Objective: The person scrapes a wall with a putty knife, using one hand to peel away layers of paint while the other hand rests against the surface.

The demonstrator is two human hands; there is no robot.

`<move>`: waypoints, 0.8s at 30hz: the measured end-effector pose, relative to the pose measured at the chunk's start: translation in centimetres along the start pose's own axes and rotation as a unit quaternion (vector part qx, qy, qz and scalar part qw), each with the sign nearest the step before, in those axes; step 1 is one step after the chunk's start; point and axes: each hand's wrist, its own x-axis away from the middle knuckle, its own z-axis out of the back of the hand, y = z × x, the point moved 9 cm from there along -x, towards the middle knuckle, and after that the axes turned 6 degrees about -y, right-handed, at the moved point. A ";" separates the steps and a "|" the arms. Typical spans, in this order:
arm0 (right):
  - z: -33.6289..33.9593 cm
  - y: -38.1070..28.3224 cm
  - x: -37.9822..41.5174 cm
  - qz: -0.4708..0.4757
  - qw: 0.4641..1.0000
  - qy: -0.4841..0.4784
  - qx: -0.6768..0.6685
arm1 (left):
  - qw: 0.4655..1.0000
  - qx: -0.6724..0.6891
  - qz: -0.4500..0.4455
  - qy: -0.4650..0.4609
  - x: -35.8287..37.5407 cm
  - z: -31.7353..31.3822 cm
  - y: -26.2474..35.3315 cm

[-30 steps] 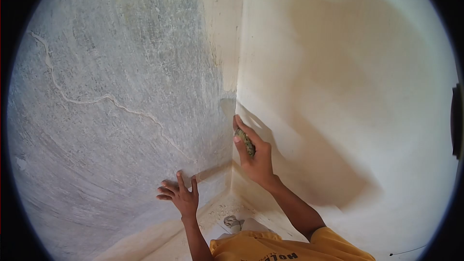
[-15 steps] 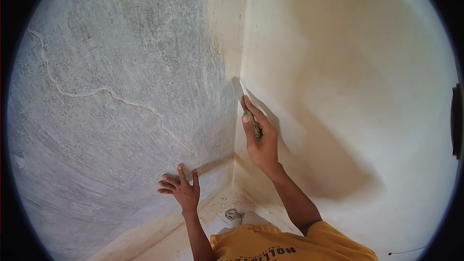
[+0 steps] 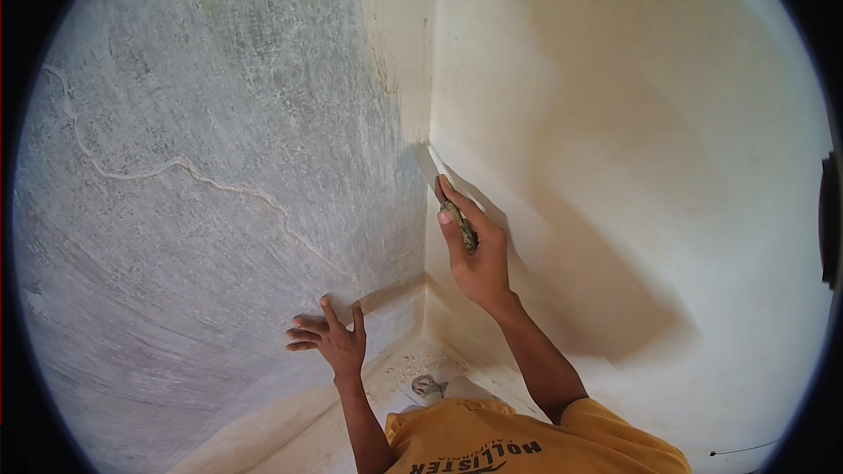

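Note:
My right hand (image 3: pixel 479 254) is wrapped round the worn handle of a putty knife (image 3: pixel 428 163). Its flat blade lies against the grey scraped wall (image 3: pixel 263 105), right beside the inside corner. The blade tip meets the lower end of a strip of cream coating (image 3: pixel 399 17) that runs up along the corner. Lower down, my left hand (image 3: pixel 338 338) rests with fingers spread at the grey wall, holding nothing. A pale wavy filled crack (image 3: pixel 180 162) crosses this wall and ends a little above that hand.
On the right stands a cream wall (image 3: pixel 597 79) with a large shadow on it. Crumbs of debris (image 3: pixel 413 360) lie at the foot of the corner. A dark object (image 3: pixel 829 219) shows at the right edge, and a thin wire (image 3: pixel 742 450) at lower right.
The view has shifted slightly, so the walls and corner sit a little further left. The putty knife's blade stays by the corner; both hands keep nearly the same pose.

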 end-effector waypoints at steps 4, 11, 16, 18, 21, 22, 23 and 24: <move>-0.3 -0.3 0.4 0.007 1.000 0.006 0.005 | 1.000 -0.003 -0.007 0.003 -0.2 0.3 0.0; -0.8 -0.2 0.6 0.019 1.000 0.014 -0.001 | 1.000 -0.009 -0.008 0.011 -0.2 0.3 0.1; -0.4 -0.3 -0.1 0.008 1.000 0.002 -0.013 | 1.000 -0.018 -0.014 0.014 -0.3 0.3 0.1; -0.4 -0.6 0.3 0.020 1.000 0.003 -0.003 | 1.000 -0.019 -0.014 0.011 -0.2 0.5 0.1; -0.1 -0.4 -0.2 0.022 1.000 -0.006 -0.007 | 1.000 -0.019 -0.010 0.011 -0.3 0.2 0.1; 0.2 -0.5 -0.4 0.007 1.000 -0.011 -0.017 | 1.000 -0.021 -0.010 0.011 -0.2 0.2 0.1; 0.2 -0.4 -0.6 -0.007 0.999 -0.014 -0.028 | 1.000 -0.024 -0.011 0.011 -0.2 0.3 0.1; 0.0 -0.3 -0.2 0.011 1.000 -0.010 -0.017 | 1.000 -0.026 -0.011 0.008 -0.2 0.3 0.1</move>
